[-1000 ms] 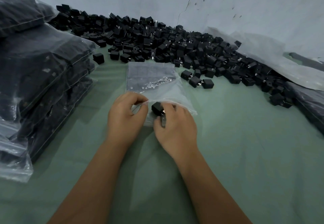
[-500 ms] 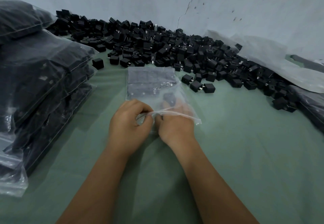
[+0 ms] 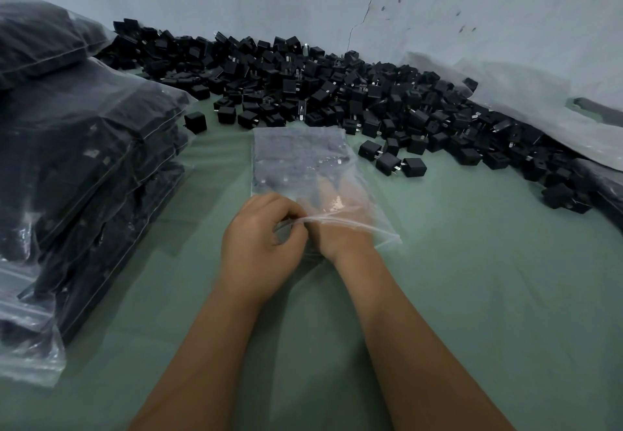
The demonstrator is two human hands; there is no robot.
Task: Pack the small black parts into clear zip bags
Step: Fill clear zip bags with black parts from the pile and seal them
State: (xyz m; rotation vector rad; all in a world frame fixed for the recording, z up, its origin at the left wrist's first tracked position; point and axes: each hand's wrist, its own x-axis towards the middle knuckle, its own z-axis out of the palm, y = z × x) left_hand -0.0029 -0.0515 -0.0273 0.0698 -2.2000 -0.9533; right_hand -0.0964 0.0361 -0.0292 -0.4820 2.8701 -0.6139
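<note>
A clear zip bag lies flat on the green table, its far half filled with small black parts. My left hand pinches the bag's near opening edge. My right hand is pushed inside the bag through the opening, fingers seen blurred through the plastic. Whether it still holds a black part I cannot tell. A large heap of loose black parts stretches along the wall beyond the bag, with three stray ones just right of it.
Stacked filled bags rise at the left. Empty clear plastic lies at the back right against the grey wall. Bare green table surface spreads at the right and near side.
My right hand carried a black part from the bag's mouth into the bag and now reaches deeper inside. My left hand kept pinching the opening.
</note>
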